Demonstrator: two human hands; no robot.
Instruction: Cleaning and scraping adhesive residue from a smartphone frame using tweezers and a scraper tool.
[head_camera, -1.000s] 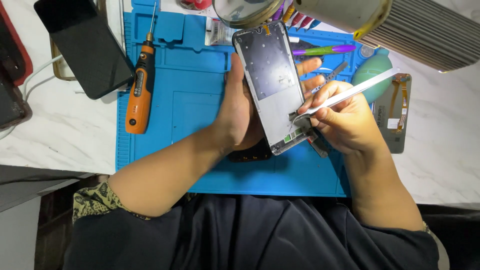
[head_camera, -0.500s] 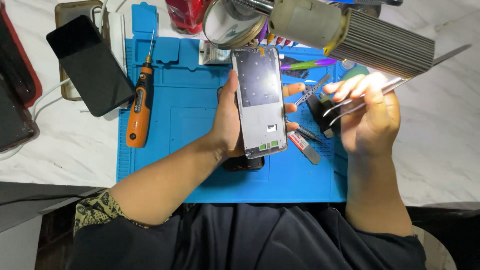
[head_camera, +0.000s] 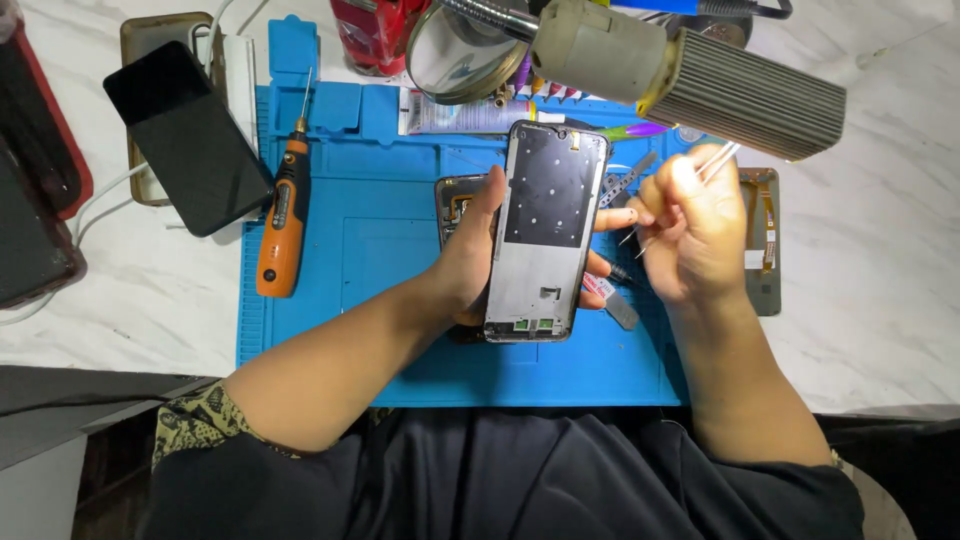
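Marble table (head_camera: 880, 250) and blue mat (head_camera: 390, 260) are lying beneath; the phone frame (head_camera: 545, 235) is standing lengthwise away from the body, the left hand (head_camera: 470, 250) gripping its edge, the right hand (head_camera: 690, 225) just beside, pinching tweezers (head_camera: 718, 157)
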